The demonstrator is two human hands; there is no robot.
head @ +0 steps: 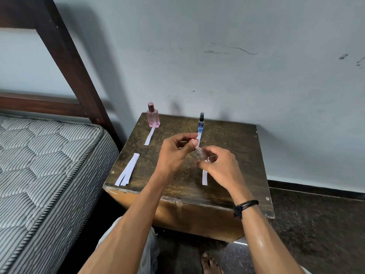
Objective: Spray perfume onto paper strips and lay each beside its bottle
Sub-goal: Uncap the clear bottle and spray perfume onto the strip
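Spare strips (128, 170) lie at the table's (237, 147) left front, and the pink bottle (153, 117) stands with its strip (149, 136) at the back left. Over the table's middle the left hand (173, 153) pinches the clear bottle's (199, 154) cap, while the right hand's (223, 165) curled fingers grip its body.

A pink bottle (153, 117) stands upright at the table's (233, 139) far left, a paper strip (149, 136) lying just before it. A slim blue-labelled bottle (201, 123) stands likewise, with its own strip (199, 137). A clear bottle (199, 155), seemingly tilted, is held over a third strip (204, 177). Spare strips (127, 171) lie near-left.
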